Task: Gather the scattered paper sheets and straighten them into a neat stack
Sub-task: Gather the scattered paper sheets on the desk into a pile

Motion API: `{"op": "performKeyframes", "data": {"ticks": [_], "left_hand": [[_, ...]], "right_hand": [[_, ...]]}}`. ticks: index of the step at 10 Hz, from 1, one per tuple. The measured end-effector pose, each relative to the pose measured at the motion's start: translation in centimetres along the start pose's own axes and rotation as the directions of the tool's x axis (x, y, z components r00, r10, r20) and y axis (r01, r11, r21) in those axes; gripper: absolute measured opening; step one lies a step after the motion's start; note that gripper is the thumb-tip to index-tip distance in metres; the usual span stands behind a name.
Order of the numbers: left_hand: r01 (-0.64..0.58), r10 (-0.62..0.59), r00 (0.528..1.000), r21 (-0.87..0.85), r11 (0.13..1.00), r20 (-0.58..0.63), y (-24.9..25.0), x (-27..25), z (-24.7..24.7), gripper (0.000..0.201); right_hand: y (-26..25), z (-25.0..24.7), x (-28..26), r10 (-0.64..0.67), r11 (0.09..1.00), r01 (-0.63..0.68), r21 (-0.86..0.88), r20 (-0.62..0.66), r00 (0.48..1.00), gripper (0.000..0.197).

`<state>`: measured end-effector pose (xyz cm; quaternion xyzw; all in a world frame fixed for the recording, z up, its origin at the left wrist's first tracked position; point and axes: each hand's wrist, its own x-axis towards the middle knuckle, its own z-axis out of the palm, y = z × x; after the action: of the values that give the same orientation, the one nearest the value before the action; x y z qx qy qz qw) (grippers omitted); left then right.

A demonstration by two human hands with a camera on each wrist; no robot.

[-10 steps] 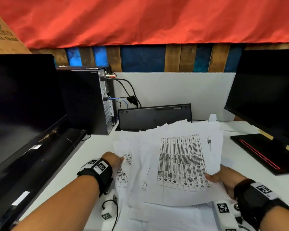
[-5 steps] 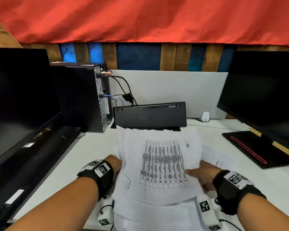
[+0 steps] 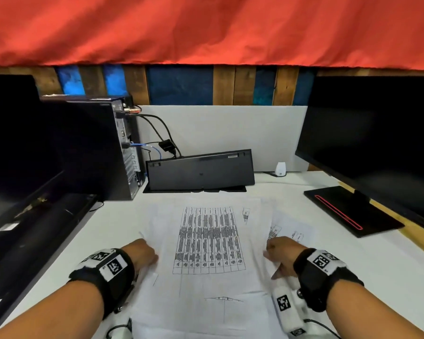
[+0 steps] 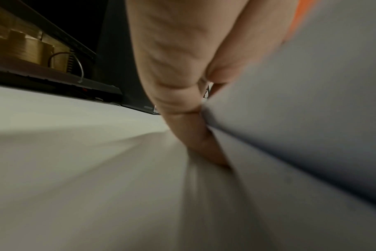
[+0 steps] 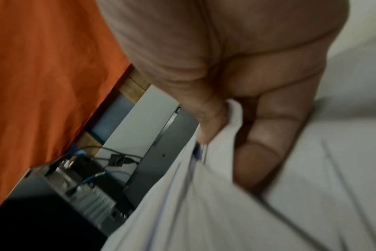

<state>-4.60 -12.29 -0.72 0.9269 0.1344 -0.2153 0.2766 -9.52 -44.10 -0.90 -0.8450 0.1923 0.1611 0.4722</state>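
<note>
A pile of white printed paper sheets [image 3: 206, 241] lies on the white desk [image 3: 382, 270], with a table printout on top. My left hand [image 3: 143, 253] holds the pile's left edge. In the left wrist view its fingers [image 4: 182, 88] tuck under the sheets [image 4: 311, 118]. My right hand [image 3: 279, 250] grips the right edge. The right wrist view shows the thumb above and fingers [image 5: 264, 144] below the sheets [image 5: 193, 203]. A few sheets [image 3: 291, 231] still stick out to the right of the pile.
A black keyboard [image 3: 201, 171] stands on edge behind the pile. A PC tower [image 3: 103, 148] with cables [image 3: 162, 140] sits at back left beside a dark monitor [image 3: 10, 143]. Another monitor [image 3: 377, 143] and its base [image 3: 348, 209] are at right, with a small white device [image 3: 280, 168] nearby.
Both hands have drawn inward, the right one moving left. The fanned sheets have closed into a narrower pile at the desk's centre.
</note>
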Motion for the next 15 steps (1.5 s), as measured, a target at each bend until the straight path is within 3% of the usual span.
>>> {"op": "performKeyframes", "data": {"ticks": [1,2,3,4,5,6,7,8,9,10,11,12,13,14,15], "left_hand": [[-0.006,0.007,1.0,0.052,0.999,-0.019,0.4,-1.0,-0.2,0.075],[0.044,-0.043,0.999,0.159,0.986,-0.007,1.0,-1.9,-0.3,0.101],[0.049,-0.05,0.999,0.229,0.972,-0.003,1.4,-2.2,-0.3,0.104],[0.049,-0.052,0.999,0.327,0.944,0.001,2.2,-3.4,-0.1,0.096],[-0.018,0.041,0.998,0.478,0.878,-0.038,3.1,-4.8,-0.1,0.071],[-0.025,0.054,0.997,0.423,0.906,-0.056,2.9,-4.6,0.2,0.063],[-0.031,0.053,0.998,0.424,0.905,-0.04,2.4,-4.2,0.2,0.061],[-0.045,0.075,0.996,0.447,0.893,-0.049,2.1,-3.8,0.4,0.058],[0.0,0.032,0.997,0.42,0.908,-0.07,2.1,-3.2,0.7,0.055],[0.031,-0.026,0.999,0.141,0.99,-0.038,1.5,-2.4,0.9,0.076],[-0.095,0.109,0.989,-0.135,0.986,0.1,0.5,-1.6,1.0,0.075],[-0.096,0.111,0.989,-0.153,0.984,0.093,0.6,-1.3,1.0,0.044],[-0.185,0.191,0.978,-0.068,0.98,0.087,0.8,-2.2,0.8,0.057],[-0.072,0.133,0.984,-0.425,0.902,0.117,1.3,-4.1,0.2,0.079],[0.022,0.088,0.977,-0.498,0.867,0.196,1.0,-3.3,0.6,0.096]], "right_hand": [[0.2,-0.9,-1.2,-0.054,0.989,0.037,0.143,0.12,0.991,0.036],[-1.2,-1.4,-1.2,-0.227,0.972,0.226,-0.059,-0.013,0.974,0.052],[-3.9,-1.5,-1.2,-0.402,0.87,0.395,-0.294,0.039,0.915,0.07],[-6.6,-2.4,-2.3,-0.524,0.734,0.376,-0.565,-0.12,0.843,0.068],[-8.9,-3.5,-3.5,-0.599,0.704,0.297,-0.645,-0.315,0.736,0.053],[-11.4,-4.9,-5.2,-0.679,0.633,0.261,-0.729,-0.361,0.639,0.044],[-14.2,-6.2,-8.0,-0.815,0.534,0.362,-0.764,-0.351,0.462,0.047],[-16.8,-7.0,-11.5,-0.873,0.486,0.574,-0.659,-0.396,0.284,0.04],[-18.5,-7.8,-14.1,-0.856,0.443,0.728,-0.523,-0.487,0.171,0.045],[-18.3,-8.4,-13.4,-0.756,0.566,0.688,-0.454,-0.619,0.212,0.055],[-15.8,-6.6,-10.8,-0.651,0.727,0.582,-0.365,-0.636,0.414,0.051],[-11.9,-3.2,-7.4,-0.472,0.867,0.454,-0.204,-0.623,0.623,0.044],[-7.6,0.3,-4.1,-0.233,0.972,0.205,-0.113,-0.513,0.826,0.03],[-4.6,3.7,-2.9,-0.146,0.979,0.078,-0.187,-0.385,0.911,0.028],[-3.1,6.1,-3.0,-0.122,0.992,0.111,-0.059,-0.272,0.955,0.03]]}}
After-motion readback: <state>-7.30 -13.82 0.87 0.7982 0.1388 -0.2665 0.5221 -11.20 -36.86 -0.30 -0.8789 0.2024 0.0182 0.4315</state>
